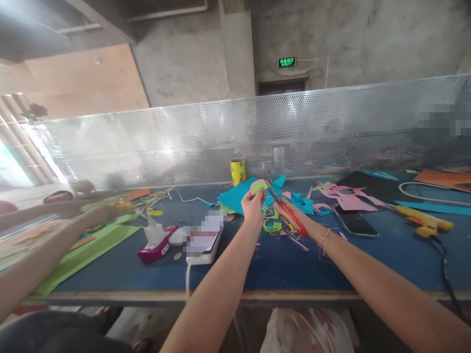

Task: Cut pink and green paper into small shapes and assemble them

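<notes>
My left hand (253, 202) pinches a small rounded piece of pink and green paper (259, 186), held up over the table. Red-handled scissors (294, 219) are in my right hand (286, 210), their blades reaching up and left to the edge of that paper. Whether the blades are parted is too small to tell. Below both hands lies a tangle of thin green and pink paper scraps (272, 221). Behind them is a blue paper sheet (235, 193), with more cut blue pieces (302, 202) to its right.
A phone on a white stand (208, 245) and a magenta power strip (156, 250) stand left. A black phone (355, 221), pink offcuts (353, 196) and a yellow glue gun (427, 223) lie right. A yellow can (238, 171) is behind. A co-worker's arms (47, 245) reach in at left.
</notes>
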The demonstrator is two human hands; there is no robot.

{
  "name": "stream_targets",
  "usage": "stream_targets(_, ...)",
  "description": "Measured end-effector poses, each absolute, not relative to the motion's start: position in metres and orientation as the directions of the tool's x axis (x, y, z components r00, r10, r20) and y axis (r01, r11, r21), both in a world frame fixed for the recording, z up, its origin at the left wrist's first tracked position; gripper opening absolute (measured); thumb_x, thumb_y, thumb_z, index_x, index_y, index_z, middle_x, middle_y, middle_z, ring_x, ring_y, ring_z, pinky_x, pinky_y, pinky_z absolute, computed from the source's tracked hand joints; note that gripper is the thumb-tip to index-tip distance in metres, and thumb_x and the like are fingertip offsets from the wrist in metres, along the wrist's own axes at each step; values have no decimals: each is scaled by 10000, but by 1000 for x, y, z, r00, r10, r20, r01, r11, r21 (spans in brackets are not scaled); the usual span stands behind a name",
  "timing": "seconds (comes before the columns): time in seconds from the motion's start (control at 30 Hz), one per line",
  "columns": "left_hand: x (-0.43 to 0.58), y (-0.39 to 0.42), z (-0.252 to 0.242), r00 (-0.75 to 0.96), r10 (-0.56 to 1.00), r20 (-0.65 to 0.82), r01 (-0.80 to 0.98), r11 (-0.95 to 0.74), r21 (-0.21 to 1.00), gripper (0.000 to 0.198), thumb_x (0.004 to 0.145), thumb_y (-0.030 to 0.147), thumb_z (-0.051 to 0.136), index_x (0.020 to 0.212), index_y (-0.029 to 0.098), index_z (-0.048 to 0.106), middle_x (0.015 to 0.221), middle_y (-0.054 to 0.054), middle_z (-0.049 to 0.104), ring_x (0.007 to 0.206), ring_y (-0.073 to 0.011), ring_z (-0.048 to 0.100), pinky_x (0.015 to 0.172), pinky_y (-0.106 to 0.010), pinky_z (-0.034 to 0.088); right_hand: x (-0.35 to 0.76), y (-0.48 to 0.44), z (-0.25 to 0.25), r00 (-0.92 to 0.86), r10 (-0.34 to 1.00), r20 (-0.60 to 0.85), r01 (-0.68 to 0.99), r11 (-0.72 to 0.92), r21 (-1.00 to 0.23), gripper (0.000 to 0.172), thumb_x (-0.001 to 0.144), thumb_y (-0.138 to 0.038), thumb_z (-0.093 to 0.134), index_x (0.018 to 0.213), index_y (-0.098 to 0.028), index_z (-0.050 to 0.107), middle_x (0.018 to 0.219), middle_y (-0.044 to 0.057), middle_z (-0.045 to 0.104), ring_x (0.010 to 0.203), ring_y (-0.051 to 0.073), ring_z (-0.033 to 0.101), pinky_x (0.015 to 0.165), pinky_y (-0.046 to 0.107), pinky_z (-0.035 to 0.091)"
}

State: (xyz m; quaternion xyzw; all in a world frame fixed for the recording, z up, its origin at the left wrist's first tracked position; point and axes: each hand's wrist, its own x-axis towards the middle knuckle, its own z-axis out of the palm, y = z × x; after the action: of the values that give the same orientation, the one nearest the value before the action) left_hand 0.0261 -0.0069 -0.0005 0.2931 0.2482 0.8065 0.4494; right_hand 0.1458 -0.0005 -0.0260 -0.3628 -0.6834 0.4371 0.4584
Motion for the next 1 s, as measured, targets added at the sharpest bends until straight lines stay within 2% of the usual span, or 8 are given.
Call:
stream_targets(0.23,28,-9,0,-423,866,266,-561,-481,674,215,518,211,745,641,113,598,593,14,564,556,-62,527,616,-211,433,143,-11,-21,-349,887,303,94,354,-930,391,685,-556,559,701,-195,409,515,-65,410,378,52,359,354,186,300)
stream_targets(1.0,32,-11,-2,-388,884,261,-566,-452,689,218,526,208,747,639,114,587,615,11,569,567,-67,537,674,-238,451,143,-22,-12,-372,900,229,22,255,-967,305,772,-481,479,690,-200,392,492,-67,414,366,56,353,346,176,293)
